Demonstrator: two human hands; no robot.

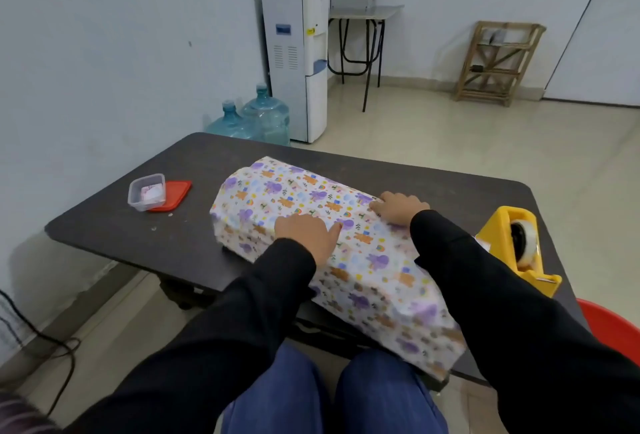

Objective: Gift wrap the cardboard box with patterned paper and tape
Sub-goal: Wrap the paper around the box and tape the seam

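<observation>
A long box covered in white patterned paper [294, 205] with purple and orange figures lies diagonally across the dark table [138, 225]. My left hand [308, 234] lies flat on the top of the paper, its thumb stretched to the right. My right hand [398, 206] rests on the far right edge of the wrapped top, fingers bent over the paper's edge. The cardboard itself is hidden under the paper. A yellow tape dispenser [512, 246] with a roll of clear tape stands at the right end of the table, just beside my right sleeve.
A small clear plastic tub [147, 193] sits on a red lid [175, 194] at the table's left. A red basin [613, 329] shows at the right edge. Beyond the table are water bottles [256, 118], a water dispenser [298, 59] and a wooden rack [497, 63].
</observation>
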